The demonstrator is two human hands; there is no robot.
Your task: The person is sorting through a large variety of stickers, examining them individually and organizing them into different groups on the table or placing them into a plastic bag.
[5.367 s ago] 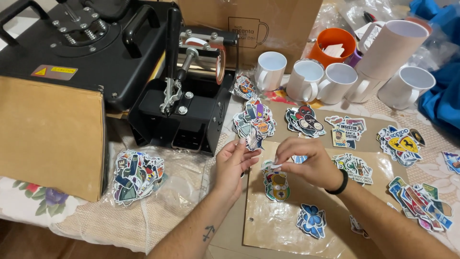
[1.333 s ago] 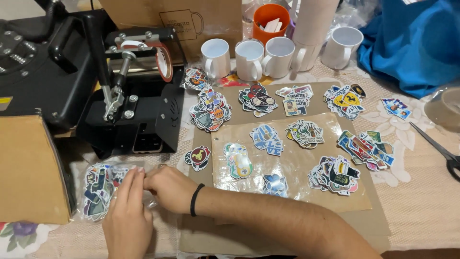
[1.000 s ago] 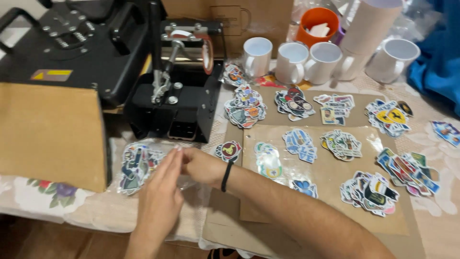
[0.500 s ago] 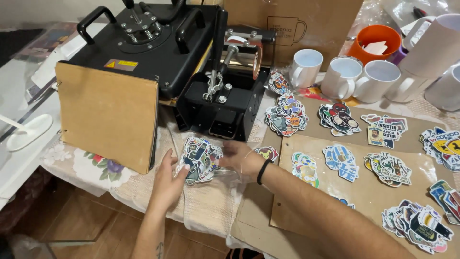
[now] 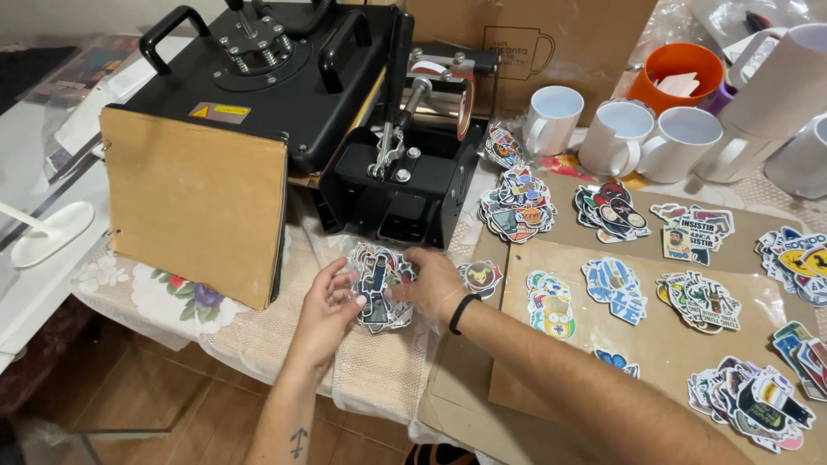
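Note:
A pile of colourful cut-out stickers (image 5: 377, 284) lies on the lace tablecloth in front of the black mug press (image 5: 412, 176). My left hand (image 5: 327, 306) touches the pile's left side with spread fingers. My right hand (image 5: 435, 280), a black band on its wrist, rests on the pile's right edge with fingers curled over it. Whether either hand actually grips a sticker cannot be told.
A black heat press (image 5: 267, 77) with a brown board (image 5: 194, 202) leaning on it stands at the left. Several sticker piles (image 5: 517, 202) lie on brown card (image 5: 672, 344). White mugs (image 5: 616, 133) and an orange cup (image 5: 676, 73) stand behind. The table edge (image 5: 258, 370) is near.
The view swung left and my hands moved from the brown card to the sticker pile in front of the mug press. Both hands now sit on that pile.

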